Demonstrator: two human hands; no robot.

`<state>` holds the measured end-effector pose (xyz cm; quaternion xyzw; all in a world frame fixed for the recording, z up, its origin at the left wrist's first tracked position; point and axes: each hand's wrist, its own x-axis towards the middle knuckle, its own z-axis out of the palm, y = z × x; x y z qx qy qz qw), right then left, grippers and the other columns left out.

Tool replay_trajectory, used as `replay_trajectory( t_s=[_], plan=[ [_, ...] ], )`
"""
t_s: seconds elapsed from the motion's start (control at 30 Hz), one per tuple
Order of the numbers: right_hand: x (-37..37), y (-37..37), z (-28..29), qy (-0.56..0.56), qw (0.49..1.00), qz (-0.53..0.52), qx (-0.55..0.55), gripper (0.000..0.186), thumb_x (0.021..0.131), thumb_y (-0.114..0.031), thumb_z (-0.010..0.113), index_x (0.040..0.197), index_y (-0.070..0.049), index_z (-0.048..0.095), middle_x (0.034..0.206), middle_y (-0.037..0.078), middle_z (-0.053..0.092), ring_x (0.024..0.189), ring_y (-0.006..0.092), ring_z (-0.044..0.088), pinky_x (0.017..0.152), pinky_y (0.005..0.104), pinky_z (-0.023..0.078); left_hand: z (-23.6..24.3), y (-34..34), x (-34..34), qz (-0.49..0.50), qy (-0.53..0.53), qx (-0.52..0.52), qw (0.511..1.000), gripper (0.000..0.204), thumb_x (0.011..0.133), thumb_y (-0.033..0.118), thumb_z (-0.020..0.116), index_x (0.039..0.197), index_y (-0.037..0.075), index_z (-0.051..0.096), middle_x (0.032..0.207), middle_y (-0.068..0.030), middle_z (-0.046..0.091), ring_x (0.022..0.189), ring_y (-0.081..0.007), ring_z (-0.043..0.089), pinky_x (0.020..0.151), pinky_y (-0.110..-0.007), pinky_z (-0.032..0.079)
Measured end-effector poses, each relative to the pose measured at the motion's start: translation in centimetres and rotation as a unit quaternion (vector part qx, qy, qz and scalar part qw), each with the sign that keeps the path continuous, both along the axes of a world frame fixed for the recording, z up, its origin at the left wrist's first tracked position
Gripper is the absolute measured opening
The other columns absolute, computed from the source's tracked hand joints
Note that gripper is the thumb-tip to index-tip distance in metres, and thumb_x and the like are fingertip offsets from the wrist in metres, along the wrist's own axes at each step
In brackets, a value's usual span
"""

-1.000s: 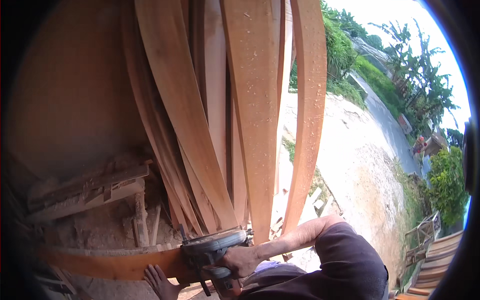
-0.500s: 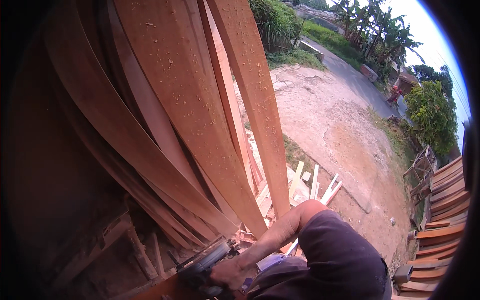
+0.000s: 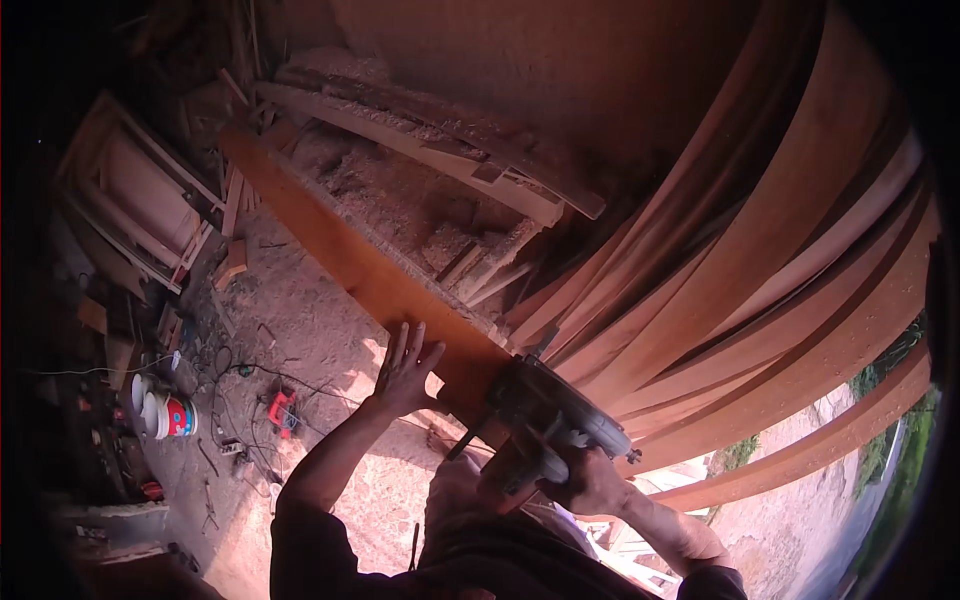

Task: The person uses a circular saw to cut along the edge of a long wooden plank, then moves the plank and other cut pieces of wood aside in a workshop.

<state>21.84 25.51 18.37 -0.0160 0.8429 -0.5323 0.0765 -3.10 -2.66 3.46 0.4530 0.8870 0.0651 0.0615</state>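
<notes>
A long orange-brown plank (image 3: 350, 262) runs from the far left toward me. Upon its near end rests a dark power tool (image 3: 560, 400) with a rounded housing, which looks like a circular saw. My right hand (image 3: 592, 482) is closed around its handle; the palm side is hidden by the tool. On the plank's left edge lies my left hand (image 3: 408, 372), its fingers spread and the fingertips on the wood. The tool's blade, if any, is out of sight.
Several tall boards (image 3: 740, 260) lean on the right, close to the saw. Behind the plank is a wooden beam (image 3: 420, 150) with shavings. On the floor at left are a red power tool (image 3: 283, 410), dark cords, a white bucket (image 3: 172, 415) and wooden frames (image 3: 150, 190).
My view has swung left, from the outdoor yard to the workshop floor and the plank. My left hand now shows; my right hand stays on the saw.
</notes>
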Motion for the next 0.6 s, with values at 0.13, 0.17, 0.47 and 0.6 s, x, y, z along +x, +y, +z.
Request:
replay_trajectory(
  t_s=[0.13,0.17,0.47,0.6],
  plan=[
    [-0.4,-0.6,-0.4,-0.007,1.0,-0.013,0.008,0.047,0.08,-0.012,0.077,0.124,-0.001,0.066,0.096,0.021,0.074,0.09,0.0364,0.073,0.08,0.0424,0.056,-0.1,-0.4,-0.5,-0.002,0.014,-0.018,1.0,0.124,0.054,0.07,0.088,0.155,0.015,0.043,0.162,-0.033,0.02,0.15,-0.0574,0.014,0.121,-0.066,0.02],
    [-0.4,-0.7,-0.6,0.002,1.0,-0.016,0.021,0.043,0.08,-0.012,0.077,0.12,0.0,0.067,0.095,0.02,0.074,0.088,0.0349,0.073,0.079,0.0417,0.056,-0.1,-0.6,-0.6,-0.001,0.002,-0.013,1.0,0.125,0.054,0.07,0.088,0.155,0.014,0.042,0.162,-0.0331,0.021,0.15,-0.0573,0.015,0.122,-0.065,0.021],
    [-0.4,-1.0,-1.0,-0.051,0.998,-0.004,0.028,0.053,0.081,-0.015,0.076,0.129,0.001,0.063,0.091,0.023,0.074,0.086,0.0391,0.074,0.075,0.0429,0.059,-0.4,-1.0,-0.9,-0.021,0.037,-0.037,0.998,0.138,0.056,0.077,0.081,0.151,-0.012,0.034,0.159,-0.031,0.031,0.154,-0.0429,0.02,0.129,-0.049,0.009],
    [-0.6,-1.2,-0.8,-0.032,0.999,-0.003,0.027,0.05,0.08,-0.014,0.077,0.126,0.001,0.065,0.088,0.022,0.073,0.083,0.0382,0.074,0.074,0.0423,0.058,-0.1,-0.9,-0.9,-0.009,0.034,-0.059,0.998,0.14,0.057,0.081,0.078,0.151,-0.013,0.033,0.159,-0.0302,0.033,0.154,-0.0396,0.02,0.13,-0.047,0.008]
  ],
)
